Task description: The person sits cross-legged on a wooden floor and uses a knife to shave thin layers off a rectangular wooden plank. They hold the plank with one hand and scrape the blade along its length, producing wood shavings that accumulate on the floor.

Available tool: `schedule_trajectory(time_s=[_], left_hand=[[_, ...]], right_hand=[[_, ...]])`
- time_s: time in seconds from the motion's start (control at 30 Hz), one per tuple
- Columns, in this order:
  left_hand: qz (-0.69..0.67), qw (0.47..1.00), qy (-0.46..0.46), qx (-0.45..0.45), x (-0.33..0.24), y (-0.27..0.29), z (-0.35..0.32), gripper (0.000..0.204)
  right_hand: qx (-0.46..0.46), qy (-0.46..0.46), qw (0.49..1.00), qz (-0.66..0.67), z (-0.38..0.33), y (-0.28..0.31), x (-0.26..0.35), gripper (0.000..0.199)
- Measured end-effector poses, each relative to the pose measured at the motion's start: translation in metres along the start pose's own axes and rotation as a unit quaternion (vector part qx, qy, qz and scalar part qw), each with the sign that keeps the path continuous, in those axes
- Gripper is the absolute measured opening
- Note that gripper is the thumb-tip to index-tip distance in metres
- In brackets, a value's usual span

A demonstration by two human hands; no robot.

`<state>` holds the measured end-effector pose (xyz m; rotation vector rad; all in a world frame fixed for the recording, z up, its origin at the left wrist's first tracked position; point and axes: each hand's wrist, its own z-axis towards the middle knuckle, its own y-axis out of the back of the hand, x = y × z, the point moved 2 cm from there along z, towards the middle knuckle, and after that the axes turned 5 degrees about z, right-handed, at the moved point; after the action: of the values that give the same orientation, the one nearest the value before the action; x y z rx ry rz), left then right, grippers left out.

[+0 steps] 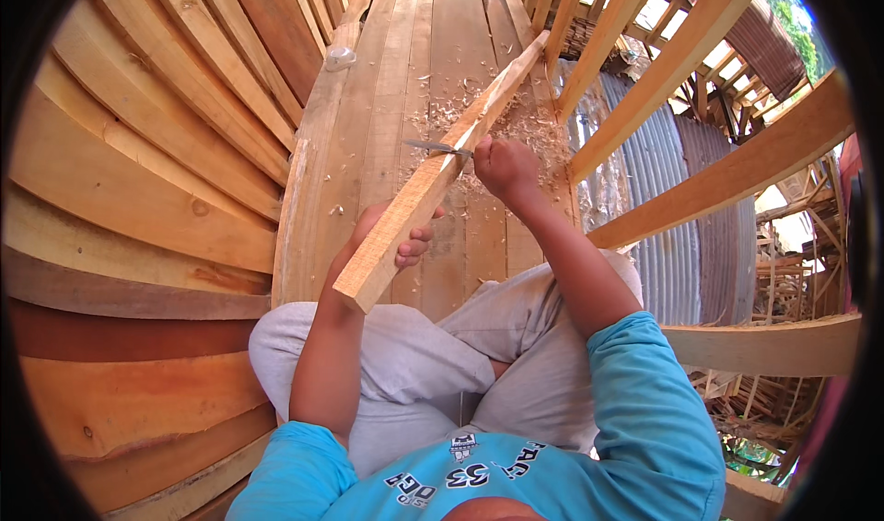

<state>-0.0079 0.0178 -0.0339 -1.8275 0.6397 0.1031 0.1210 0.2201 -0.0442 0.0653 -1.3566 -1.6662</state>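
A long, squared wooden beam slants from near my lap up to the far right, its far part shaved paler and narrower. Around its near part my left hand is wrapped from beneath, fingertips showing on the right side. My right hand is a fist at the beam's right side, closed on a knife whose handle is hidden in it. The knife's blade lies across the beam's upper face, its tip sticking out past the left edge.
Pale wood shavings litter the plank floor around the beam's far part. A small clear container stands at the far left. Upright planks line the left side. On the right are wooden rails with corrugated metal sheets beyond.
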Motion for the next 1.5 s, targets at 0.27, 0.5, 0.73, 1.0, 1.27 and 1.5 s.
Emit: schedule_trajectory(time_s=[0.27, 0.5, 0.73, 1.0, 1.27, 1.5], left_hand=[[-0.048, 0.998, 0.012, 0.027, 0.001, 0.000, 0.005, 0.048], [0.077, 0.996, -0.007, -0.041, 0.003, -0.008, 0.003, 0.048], [0.032, 0.999, -0.017, -0.010, 0.011, 0.001, -0.002, 0.049], [-0.052, 0.997, 0.016, 0.048, 0.003, 0.011, -0.002, 0.052], [-0.226, 0.965, 0.001, 0.130, 0.010, 0.010, 0.001, 0.056], [-0.225, 0.966, -0.012, 0.129, 0.009, 0.001, 0.000, 0.058]], right_hand=[[-0.008, -0.028, 1.000, -0.011, 0.009, -0.006, -0.011, 0.050], [-0.040, -0.066, 0.996, -0.038, 0.027, -0.010, -0.053, 0.050], [0.030, -0.104, 0.994, 0.006, 0.016, -0.008, -0.044, 0.052], [0.029, 0.081, 0.995, 0.054, -0.020, 0.000, 0.031, 0.044], [0.018, 0.050, 0.997, 0.058, 0.000, -0.016, 0.012, 0.046], [0.003, -0.002, 1.000, 0.012, 0.018, -0.015, -0.011, 0.049]])
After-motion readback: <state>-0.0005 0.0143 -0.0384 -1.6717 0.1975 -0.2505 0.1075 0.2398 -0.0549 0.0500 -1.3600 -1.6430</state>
